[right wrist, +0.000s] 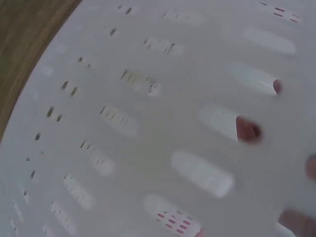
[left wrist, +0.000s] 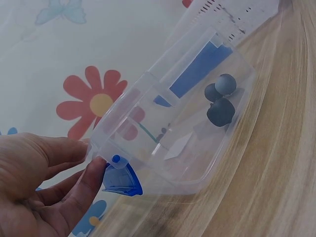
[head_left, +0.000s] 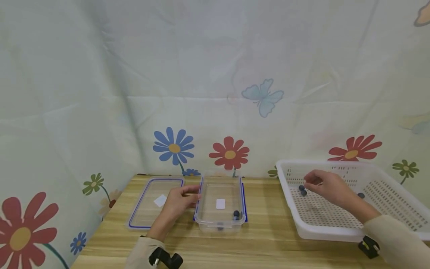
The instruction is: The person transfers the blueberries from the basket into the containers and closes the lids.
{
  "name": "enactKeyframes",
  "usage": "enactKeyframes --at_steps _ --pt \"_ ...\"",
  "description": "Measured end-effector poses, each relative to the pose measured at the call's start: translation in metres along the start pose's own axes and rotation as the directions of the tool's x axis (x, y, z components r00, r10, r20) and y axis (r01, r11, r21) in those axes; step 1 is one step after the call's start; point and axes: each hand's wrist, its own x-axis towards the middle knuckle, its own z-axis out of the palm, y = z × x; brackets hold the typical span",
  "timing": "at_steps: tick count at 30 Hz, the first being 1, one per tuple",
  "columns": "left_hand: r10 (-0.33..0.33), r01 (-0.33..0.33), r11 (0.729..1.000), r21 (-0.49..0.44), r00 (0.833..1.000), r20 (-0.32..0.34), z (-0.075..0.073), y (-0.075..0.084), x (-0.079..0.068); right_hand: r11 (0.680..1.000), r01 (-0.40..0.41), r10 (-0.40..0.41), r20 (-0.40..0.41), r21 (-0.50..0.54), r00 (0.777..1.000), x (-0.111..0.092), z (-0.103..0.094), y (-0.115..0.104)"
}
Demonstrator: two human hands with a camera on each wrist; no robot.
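Note:
In the head view, my left hand [head_left: 177, 203] pinches the left rim of a clear plastic container [head_left: 215, 190] with blue clips. The left wrist view shows thumb and fingers at its corner beside a blue clip [left wrist: 122, 178]. Inside lie a few round dark blueberries [left wrist: 220, 111]. My right hand [head_left: 327, 185] is inside a white perforated basket [head_left: 295, 220], fingers bent downward, the tips just above two blueberries [head_left: 303, 192]. In the right wrist view two blurred fingertips [right wrist: 297, 222] show apart at the right edge, with no berry visible between them.
A clear lid [head_left: 144, 209] with a blue seal lies left of the container on the wooden table [head_left: 268, 239]. Another blueberry [head_left: 361, 195] sits in the basket beyond my right wrist. A flowered curtain [head_left: 201, 74] hangs behind the table.

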Motion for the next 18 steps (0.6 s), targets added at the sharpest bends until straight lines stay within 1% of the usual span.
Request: enactKeyframes --at_steps 7,11,15,18 --pt "0.003 -0.003 1.0 0.002 1.0 0.003 -0.001 0.0 0.001 0.998 0.067 -0.066 0.056 -0.006 0.996 -0.001 -0.008 0.001" --pt "0.003 -0.003 1.0 -0.007 1.0 0.004 -0.001 0.0 0.002 0.997 0.076 -0.075 0.098 -0.005 0.992 0.001 -0.016 -0.001" --pt "0.006 -0.005 1.0 -0.012 1.0 0.01 -0.001 -0.001 0.003 0.997 0.074 -0.075 0.155 0.008 0.985 0.001 -0.022 -0.007" --pt "0.008 -0.008 1.0 -0.007 1.0 0.012 -0.001 -0.001 0.004 0.995 0.103 -0.103 0.17 0.005 0.98 0.001 -0.026 -0.015"
